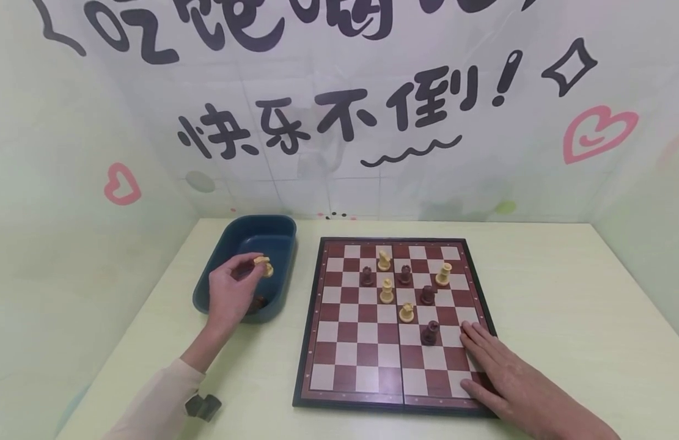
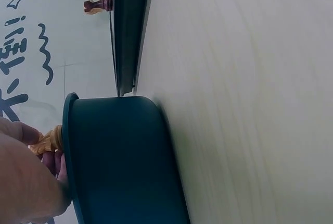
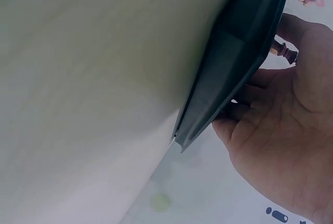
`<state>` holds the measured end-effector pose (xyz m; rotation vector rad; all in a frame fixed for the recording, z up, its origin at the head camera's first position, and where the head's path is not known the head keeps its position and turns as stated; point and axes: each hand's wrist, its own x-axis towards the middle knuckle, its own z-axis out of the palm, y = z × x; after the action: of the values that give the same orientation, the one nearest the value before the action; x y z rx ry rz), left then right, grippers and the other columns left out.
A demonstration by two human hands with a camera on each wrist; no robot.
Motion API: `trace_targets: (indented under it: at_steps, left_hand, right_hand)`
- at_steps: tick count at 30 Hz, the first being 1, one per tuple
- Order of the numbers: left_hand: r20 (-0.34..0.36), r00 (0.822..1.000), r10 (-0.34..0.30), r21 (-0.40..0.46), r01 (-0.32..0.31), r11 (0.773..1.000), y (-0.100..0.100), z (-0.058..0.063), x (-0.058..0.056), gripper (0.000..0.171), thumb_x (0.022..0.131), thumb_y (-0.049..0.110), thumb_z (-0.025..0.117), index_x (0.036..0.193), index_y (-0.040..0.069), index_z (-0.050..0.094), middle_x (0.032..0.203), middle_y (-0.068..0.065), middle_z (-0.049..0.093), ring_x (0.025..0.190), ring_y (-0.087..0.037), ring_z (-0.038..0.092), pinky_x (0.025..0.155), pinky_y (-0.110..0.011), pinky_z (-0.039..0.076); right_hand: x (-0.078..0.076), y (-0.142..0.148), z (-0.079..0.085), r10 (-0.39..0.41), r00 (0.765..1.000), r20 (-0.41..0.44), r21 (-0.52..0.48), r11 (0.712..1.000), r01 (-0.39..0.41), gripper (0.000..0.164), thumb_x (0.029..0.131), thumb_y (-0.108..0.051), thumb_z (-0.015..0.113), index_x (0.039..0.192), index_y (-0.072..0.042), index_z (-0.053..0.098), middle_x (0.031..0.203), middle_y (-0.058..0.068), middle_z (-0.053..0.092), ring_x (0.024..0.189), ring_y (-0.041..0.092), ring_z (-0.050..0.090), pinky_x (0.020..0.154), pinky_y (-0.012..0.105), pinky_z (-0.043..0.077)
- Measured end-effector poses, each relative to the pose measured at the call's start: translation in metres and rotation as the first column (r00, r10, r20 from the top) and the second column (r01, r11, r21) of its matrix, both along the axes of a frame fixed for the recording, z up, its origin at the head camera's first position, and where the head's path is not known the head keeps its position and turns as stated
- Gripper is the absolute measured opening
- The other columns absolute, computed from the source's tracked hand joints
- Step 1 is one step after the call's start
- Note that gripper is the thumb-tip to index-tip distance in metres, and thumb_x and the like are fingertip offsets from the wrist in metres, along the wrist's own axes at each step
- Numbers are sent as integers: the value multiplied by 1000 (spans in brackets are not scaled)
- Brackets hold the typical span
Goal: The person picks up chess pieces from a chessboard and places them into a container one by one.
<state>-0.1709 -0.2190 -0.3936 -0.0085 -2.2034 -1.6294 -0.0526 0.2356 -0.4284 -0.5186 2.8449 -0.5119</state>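
My left hand pinches a cream chess piece between thumb and fingers, over the blue plastic bin. From the left wrist view, that piece's round base shows just past the bin's rim. A dark chess piece lies inside the bin, partly hidden by the hand. On the right, my right hand rests with straight fingers on the near right edge of the chessboard. Left of its fingertips stands a dark rook; a cream knight is a little farther back.
Several other pieces stand on the board's far half, among them a cream rook and a cream king-like piece. The board and bin sit on a pale wooden table. A printed wall sheet rises behind.
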Motion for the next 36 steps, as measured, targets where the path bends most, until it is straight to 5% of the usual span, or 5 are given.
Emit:
trace_targets:
  at_steps: [11, 18, 25, 32, 36]
  left_hand:
    - [81, 997, -17, -30, 19, 999, -2, -1, 3, 26, 92, -1, 72, 115, -10, 66, 107, -22, 69, 92, -10, 67, 81, -17, 53]
    - [138, 988, -62, -3, 63, 998, 3, 0, 6, 29, 95, 5, 70, 120, -7, 63, 113, -20, 67, 94, -10, 67, 58, -29, 58]
    - [120, 988, -93, 4, 93, 996, 11, -2, 7, 31, 94, 2, 69, 123, -9, 62, 120, -24, 64, 108, -20, 64, 84, -16, 52]
    - [126, 985, -116, -42, 122, 992, 15, 5, 10, 32, 98, 7, 67, 126, -6, 60, 126, -22, 61, 121, -30, 57, 90, -17, 49]
    - [119, 984, -134, -42, 140, 989, 20, 7, 11, 31, 98, 6, 66, 126, -6, 61, 125, -20, 61, 119, -28, 58, 92, -18, 49]
  right_hand:
    - [2, -1, -1, 5, 1000, 2, 12, 1000, -5, 90, 98, -71, 44, 158, -5, 34, 164, 11, 28, 148, 34, 28, 112, 55, 35]
    - [4, -1, 0, 35, 998, -52, 20, 999, -34, 85, 100, -66, 47, 156, -4, 38, 163, 11, 31, 148, 33, 29, 111, 49, 36]
    - [5, -1, 0, 26, 999, -35, 22, 999, -26, 86, 99, -68, 46, 156, -4, 38, 164, 11, 30, 148, 33, 28, 111, 54, 36]
    - [5, 0, -1, 51, 990, -134, -25, 998, -54, 78, 102, -59, 51, 155, -3, 40, 165, 7, 28, 149, 29, 26, 110, 8, 3]
    - [4, 1, 0, 67, 983, -168, -27, 997, -73, 75, 103, -55, 52, 154, -1, 41, 165, 8, 29, 150, 29, 25, 107, 6, -4]
